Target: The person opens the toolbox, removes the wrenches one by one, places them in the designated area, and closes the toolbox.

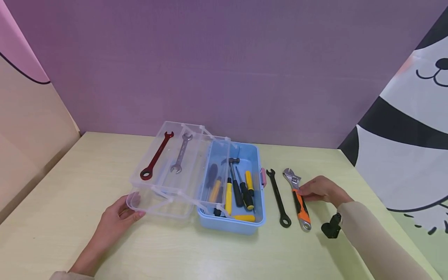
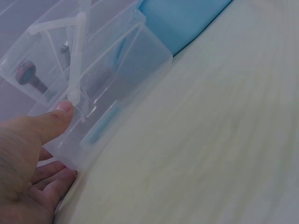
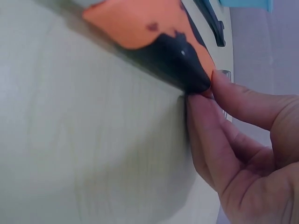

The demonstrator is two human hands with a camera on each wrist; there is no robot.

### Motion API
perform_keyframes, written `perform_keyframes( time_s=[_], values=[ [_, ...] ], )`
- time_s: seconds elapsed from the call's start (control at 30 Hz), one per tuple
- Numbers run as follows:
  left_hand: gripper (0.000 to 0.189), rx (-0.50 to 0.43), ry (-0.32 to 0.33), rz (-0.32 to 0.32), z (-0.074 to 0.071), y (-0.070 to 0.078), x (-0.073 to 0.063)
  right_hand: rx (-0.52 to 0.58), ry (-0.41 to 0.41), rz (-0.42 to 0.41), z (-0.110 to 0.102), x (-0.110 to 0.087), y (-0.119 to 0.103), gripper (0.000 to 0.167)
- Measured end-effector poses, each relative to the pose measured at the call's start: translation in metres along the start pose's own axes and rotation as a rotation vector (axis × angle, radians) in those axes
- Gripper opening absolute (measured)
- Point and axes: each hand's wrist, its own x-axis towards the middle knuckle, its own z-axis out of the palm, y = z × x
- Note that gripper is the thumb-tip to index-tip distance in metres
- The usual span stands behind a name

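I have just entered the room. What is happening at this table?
A person's right hand pinches an orange-and-black adjustable wrench beside a black combination wrench. The left hand holds the clear upper part of a blue toolbox by its near left corner. A red combination wrench and a silver open-end wrench lie there; the blue base contains a hammer and screwdrivers.

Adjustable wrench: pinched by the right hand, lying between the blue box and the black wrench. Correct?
Not quite: in the head view, the black wrench lies between the blue box and the adjustable wrench. The right hand does pinch the adjustable wrench.
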Motion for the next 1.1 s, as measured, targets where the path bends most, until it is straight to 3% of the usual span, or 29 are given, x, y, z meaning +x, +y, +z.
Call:
perform_keyframes(
  time_s=[0.3,0.57,1.1],
  values=[
    [0.059,-0.002,-0.005,-0.011,0.0,0.0,0.0,0.03,-0.052,-0.031,-0.004,-0.008,-0.009,0.021],
    [0.06,-0.003,-0.007,-0.008,0.0,-0.001,0.001,0.002,-0.051,-0.064,-0.008,-0.016,-0.033,0.034],
    [0.059,-0.009,0.0,0.007,0.0,-0.002,0.001,-0.05,-0.058,-0.165,-0.009,-0.028,-0.086,0.038]
  ],
)
